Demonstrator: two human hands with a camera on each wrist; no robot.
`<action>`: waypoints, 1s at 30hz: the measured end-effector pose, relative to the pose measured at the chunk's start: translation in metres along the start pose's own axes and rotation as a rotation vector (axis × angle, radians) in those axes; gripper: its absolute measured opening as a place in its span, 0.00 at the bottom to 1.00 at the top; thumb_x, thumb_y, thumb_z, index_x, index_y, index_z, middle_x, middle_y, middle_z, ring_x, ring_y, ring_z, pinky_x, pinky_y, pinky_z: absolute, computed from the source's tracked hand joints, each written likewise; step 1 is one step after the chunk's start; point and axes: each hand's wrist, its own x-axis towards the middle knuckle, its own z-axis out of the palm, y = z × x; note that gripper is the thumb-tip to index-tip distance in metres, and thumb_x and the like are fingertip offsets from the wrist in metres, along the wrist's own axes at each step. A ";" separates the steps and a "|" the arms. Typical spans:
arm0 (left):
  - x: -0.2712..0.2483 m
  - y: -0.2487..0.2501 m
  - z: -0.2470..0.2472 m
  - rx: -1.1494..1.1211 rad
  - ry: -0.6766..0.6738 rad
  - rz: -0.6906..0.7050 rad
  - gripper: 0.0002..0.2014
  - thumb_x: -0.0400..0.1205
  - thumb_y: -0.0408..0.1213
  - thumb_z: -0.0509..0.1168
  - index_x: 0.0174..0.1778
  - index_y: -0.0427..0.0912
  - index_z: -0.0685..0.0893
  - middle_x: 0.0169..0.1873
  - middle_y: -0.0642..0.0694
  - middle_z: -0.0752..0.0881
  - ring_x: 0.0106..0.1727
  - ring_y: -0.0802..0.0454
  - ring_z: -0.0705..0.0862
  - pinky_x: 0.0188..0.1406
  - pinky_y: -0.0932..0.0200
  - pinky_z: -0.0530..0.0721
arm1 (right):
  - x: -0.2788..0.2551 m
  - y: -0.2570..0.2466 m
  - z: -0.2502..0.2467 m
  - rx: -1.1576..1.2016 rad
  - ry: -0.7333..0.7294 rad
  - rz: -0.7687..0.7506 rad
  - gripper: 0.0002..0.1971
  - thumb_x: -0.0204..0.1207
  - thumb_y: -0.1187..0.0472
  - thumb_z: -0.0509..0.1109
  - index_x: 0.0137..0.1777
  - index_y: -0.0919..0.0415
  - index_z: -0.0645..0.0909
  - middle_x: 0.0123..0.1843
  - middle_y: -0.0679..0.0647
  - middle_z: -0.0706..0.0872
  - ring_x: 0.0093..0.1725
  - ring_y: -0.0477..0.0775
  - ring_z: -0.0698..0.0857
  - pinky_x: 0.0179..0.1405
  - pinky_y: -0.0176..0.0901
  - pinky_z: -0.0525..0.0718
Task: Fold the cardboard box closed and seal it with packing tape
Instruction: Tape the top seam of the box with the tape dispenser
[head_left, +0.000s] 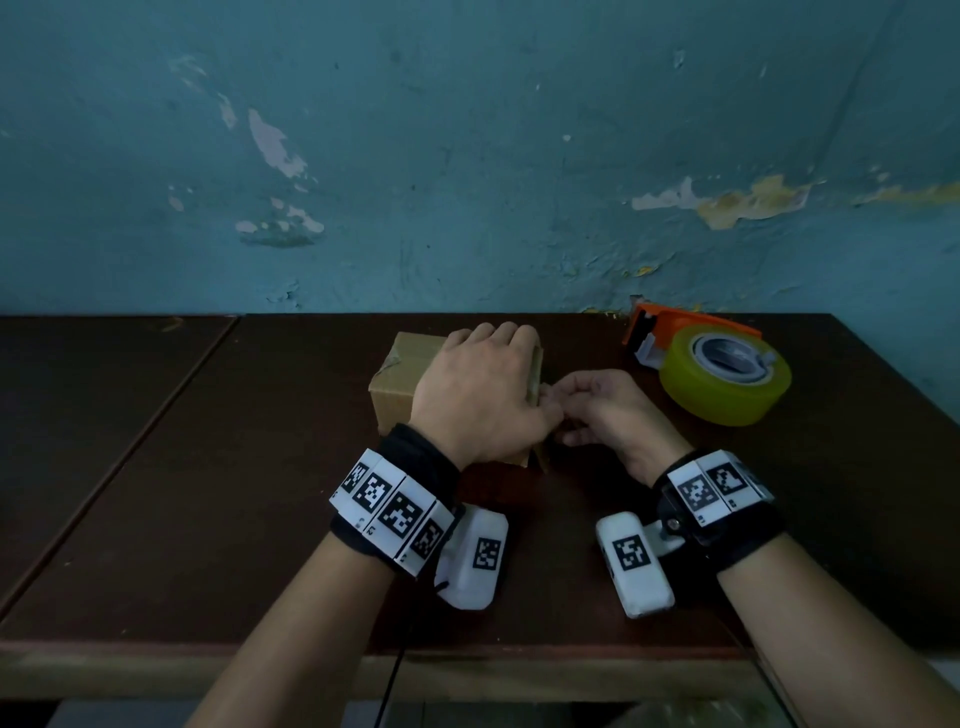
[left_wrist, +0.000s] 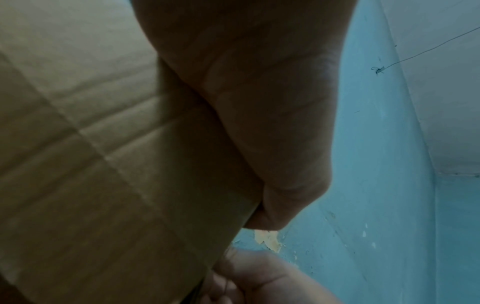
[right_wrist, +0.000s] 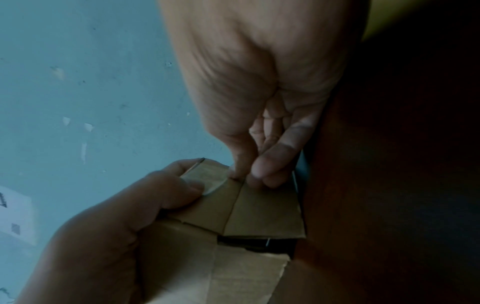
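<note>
One small brown cardboard box (head_left: 402, 376) near the dark wooden tabletop's (head_left: 208, 493) back edge, gripped by left hand (head_left: 480, 387); right hand (head_left: 605, 410) pinches its flap; one yellow tape roll (head_left: 727, 384) nearby.

The box (head_left: 402, 376) is looking like plain brown cardboard, matt and creased. The tape roll (head_left: 726, 381) is shining, smooth yellow plastic on an orange plastic holder (head_left: 675, 319). The worktop (head_left: 208, 467) is looking like dark, dull wood. The blue wall (head_left: 467, 156) paint is peeling, rough.
</note>
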 end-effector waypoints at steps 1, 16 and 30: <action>0.000 0.000 0.000 -0.001 0.003 -0.002 0.26 0.75 0.60 0.57 0.61 0.45 0.79 0.55 0.47 0.86 0.59 0.45 0.83 0.66 0.48 0.76 | 0.000 0.000 0.000 0.012 -0.004 0.004 0.09 0.83 0.61 0.73 0.42 0.63 0.86 0.29 0.48 0.87 0.27 0.42 0.84 0.28 0.33 0.84; -0.002 -0.021 -0.009 -0.132 -0.012 0.085 0.33 0.67 0.57 0.69 0.71 0.54 0.83 0.66 0.53 0.85 0.70 0.48 0.77 0.72 0.49 0.71 | 0.000 -0.002 -0.006 0.090 -0.026 0.030 0.11 0.81 0.54 0.76 0.45 0.63 0.85 0.32 0.57 0.88 0.28 0.50 0.86 0.26 0.34 0.84; 0.002 -0.041 -0.004 -0.218 -0.056 0.120 0.37 0.74 0.47 0.74 0.81 0.61 0.74 0.82 0.58 0.74 0.90 0.51 0.58 0.88 0.35 0.49 | -0.003 -0.009 -0.013 0.031 0.010 0.028 0.15 0.84 0.50 0.71 0.48 0.62 0.88 0.35 0.57 0.89 0.33 0.51 0.88 0.31 0.37 0.84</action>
